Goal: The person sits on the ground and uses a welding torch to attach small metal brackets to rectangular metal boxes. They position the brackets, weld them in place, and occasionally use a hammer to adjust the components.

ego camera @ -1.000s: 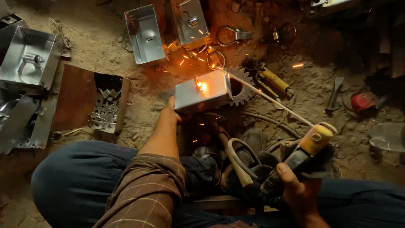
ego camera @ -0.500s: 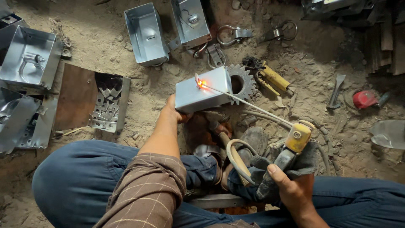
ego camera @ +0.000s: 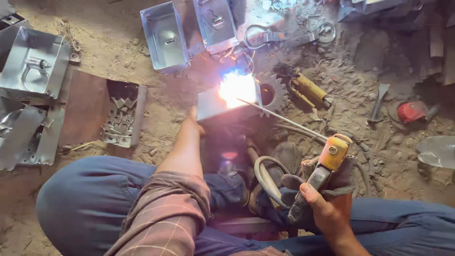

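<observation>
Welding arc blazing white-blue, blowing out detail on metal box; surrounding ground lying dim, warm-toned; right corners falling into shadow; focus staying mostly sharp.

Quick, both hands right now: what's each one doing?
Left hand: against the near edge of the metal box, steadying it; fingers hidden, so the grip cannot be told.
Right hand: closed around the electrode holder.
</observation>
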